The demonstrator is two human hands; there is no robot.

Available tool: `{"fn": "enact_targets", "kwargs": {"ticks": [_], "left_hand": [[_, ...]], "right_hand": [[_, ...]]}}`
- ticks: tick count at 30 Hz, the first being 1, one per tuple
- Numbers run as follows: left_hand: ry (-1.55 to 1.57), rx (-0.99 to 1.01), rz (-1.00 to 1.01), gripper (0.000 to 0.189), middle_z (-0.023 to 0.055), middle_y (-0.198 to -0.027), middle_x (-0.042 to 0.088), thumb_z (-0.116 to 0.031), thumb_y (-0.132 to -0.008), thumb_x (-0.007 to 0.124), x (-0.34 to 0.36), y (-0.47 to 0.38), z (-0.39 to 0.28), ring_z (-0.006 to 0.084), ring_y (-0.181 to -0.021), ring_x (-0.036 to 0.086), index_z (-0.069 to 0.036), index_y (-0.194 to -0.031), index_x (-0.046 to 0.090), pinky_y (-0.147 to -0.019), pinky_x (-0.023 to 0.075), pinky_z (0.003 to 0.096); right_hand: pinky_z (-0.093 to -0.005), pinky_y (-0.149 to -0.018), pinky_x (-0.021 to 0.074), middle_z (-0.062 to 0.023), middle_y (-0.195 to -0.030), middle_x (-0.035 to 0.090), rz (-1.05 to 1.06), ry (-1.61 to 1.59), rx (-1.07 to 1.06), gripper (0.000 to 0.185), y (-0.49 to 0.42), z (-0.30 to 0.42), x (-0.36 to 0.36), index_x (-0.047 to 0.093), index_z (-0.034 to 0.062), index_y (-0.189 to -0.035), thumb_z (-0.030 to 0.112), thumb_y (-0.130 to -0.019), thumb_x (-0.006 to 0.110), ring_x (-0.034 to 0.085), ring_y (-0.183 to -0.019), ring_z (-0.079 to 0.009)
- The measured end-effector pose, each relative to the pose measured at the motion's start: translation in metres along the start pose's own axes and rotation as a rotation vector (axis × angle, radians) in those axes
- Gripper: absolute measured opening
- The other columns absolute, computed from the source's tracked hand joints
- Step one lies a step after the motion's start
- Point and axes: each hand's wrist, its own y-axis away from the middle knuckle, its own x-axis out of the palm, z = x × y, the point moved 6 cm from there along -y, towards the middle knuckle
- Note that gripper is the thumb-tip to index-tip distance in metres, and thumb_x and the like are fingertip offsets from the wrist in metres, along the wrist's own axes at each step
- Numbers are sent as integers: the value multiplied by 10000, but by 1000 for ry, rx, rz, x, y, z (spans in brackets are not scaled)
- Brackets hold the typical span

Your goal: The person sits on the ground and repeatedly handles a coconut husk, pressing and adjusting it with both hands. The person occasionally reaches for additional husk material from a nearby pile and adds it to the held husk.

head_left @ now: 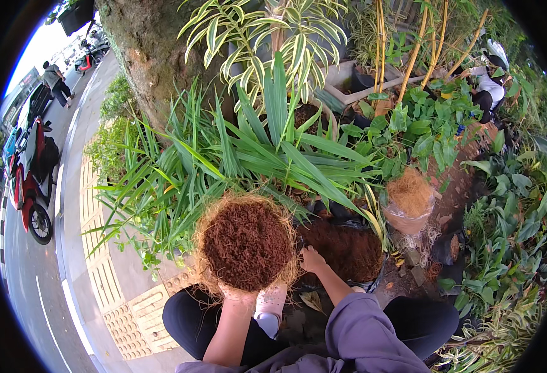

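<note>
My left hand (238,293) supports a rounded clump of coconut fibre (199,240) from below. Dark reddish-brown coco peat (245,245) fills the clump up to its shaggy rim. To its right, my right hand (313,259) has its fingers curled in, close to the fibre's edge; whether anything is pinched in them is hidden. Just beyond that hand lies a heap of loose brown coco peat (348,249) on black plastic sheeting (375,282). Further right stands a clear plastic bag (408,221) with tan coconut fibre (409,190) bulging out of its top.
Long-leaved green plants (254,149) crowd the area ahead, before a tree trunk (156,56). Tactile paving (135,310) runs along the left, beside a road with a parked red motorcycle (28,186) and a walking person (56,81). Another person (488,88) is among plants at far right.
</note>
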Motion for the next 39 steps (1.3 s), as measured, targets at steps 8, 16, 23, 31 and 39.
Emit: {"fn": "enact_targets", "kwargs": {"ticks": [8,16,23,31,39], "left_hand": [[-158,-82,-355,504,111,-1327,513,-452,-950,378,6,8,14,348,-1200,480,-122,-1310,504,-1004,405,538],[144,-245,-242,530,84,-1369,487,-453,-954,287,-4,7,31,331,-1238,456,-146,-1335,491,-1041,357,536],[-218,-112,-348,551,82,-1353,498,-494,-940,324,-14,8,25,308,-1236,463,-138,-1321,501,-1048,363,505],[-426,66,-14,541,74,-1368,480,-484,-943,346,27,12,24,290,-1251,448,-139,-1340,476,-1058,353,484],[-797,383,241,536,66,-1384,463,-473,-946,368,67,33,16,273,-1265,433,-141,-1358,451,-1069,342,464]], "right_hand": [[-486,-1078,343,-134,-1531,80,-22,120,34,739,-32,18,31,191,186,-1479,332,-892,615,167,-1396,-381],[-439,-1032,413,-162,-1498,165,131,717,-83,584,-71,-32,79,245,155,-1461,168,-947,522,264,-1361,-344],[-432,-924,473,-178,-1390,365,-105,-712,187,386,-24,-40,2,467,114,-1279,161,-911,575,399,-1247,-346],[-464,-857,419,-96,-1194,553,-170,-1337,216,241,41,-18,-59,642,120,-1101,195,-873,662,507,-1085,-268],[-521,-1129,241,-177,-1488,264,-298,-1825,534,641,98,14,-85,312,159,-1448,77,-890,615,232,-1365,-394]]}}
